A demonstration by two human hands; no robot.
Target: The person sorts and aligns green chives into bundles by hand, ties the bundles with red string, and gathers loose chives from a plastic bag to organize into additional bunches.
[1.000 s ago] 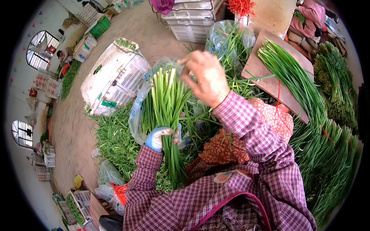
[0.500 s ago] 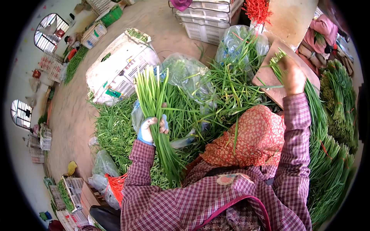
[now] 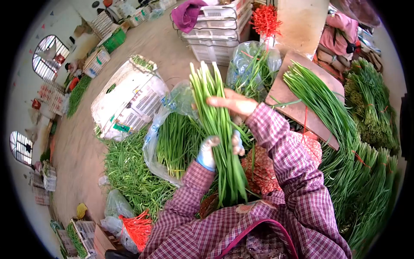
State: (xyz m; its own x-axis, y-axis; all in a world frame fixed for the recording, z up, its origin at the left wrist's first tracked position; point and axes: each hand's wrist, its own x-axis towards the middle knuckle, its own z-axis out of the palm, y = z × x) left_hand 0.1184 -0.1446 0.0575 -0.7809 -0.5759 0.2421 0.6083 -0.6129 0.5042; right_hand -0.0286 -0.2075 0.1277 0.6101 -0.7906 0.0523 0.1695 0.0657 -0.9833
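Observation:
My left hand (image 3: 208,152), in a whitish glove with a blue cuff, is wrapped round the lower part of a bunch of garlic chives (image 3: 220,129). The pale stem ends point up and away from me, and the leaves hang toward my lap. My right hand (image 3: 237,104) grips the same bunch higher up, thumb across the front and fingers hidden behind the stems. Beyond my hands, more chives (image 3: 179,144) lie in an open clear plastic bag (image 3: 151,151). To the right, another bunch of chives (image 3: 317,93) rests on a brown board (image 3: 297,64).
Loose leaves (image 3: 129,168) cover the floor at left, beside a white crate (image 3: 129,95). Tied bundles (image 3: 371,185) are piled at right. Red ties (image 3: 137,228) lie at lower left, with more red ties (image 3: 266,21) near stacked crates (image 3: 215,41). A patterned red cloth (image 3: 258,168) covers my lap.
My right hand has come left from the board to the bunch in my left hand. That bunch has shifted right. The chives by my right hand now lie on the board.

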